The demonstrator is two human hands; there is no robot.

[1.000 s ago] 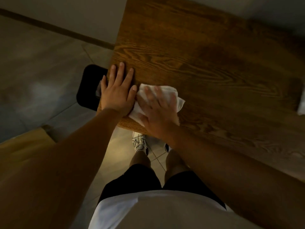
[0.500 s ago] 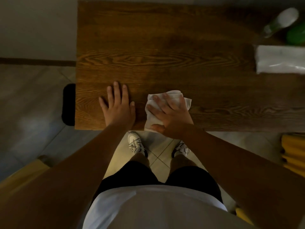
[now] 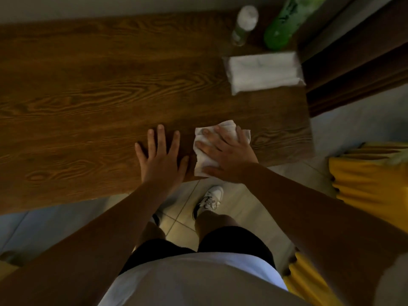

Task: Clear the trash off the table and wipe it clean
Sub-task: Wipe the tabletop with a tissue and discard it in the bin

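Fingers (image 3: 207,149) of your right hand (image 3: 229,157) spread flat, pinning the white wipe (image 3: 225,129) at the desk (image 3: 88,96) near edge, left hand (image 3: 162,160) open beside it, so press evenly and overlap strokes toward the tissue pack (image 3: 263,71).

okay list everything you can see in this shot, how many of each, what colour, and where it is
table: one, brown wood grain, fills the upper left and middle
wipe: one, white, crumpled, near the table's front edge under the right hand
tissue pack: one, white, far right part of the table
clear bottle: one, see-through with a white cap, back of the table
green bottle: one, green, back right corner beside the clear bottle
yellow cushions: yellow, count unclear, on the right past the table
floor: pale tiles, below the table
shoes: one clear, white, on the floor; the other barely visible
left hand: flat on the table, fingers spread
right hand: pressing the wipe down
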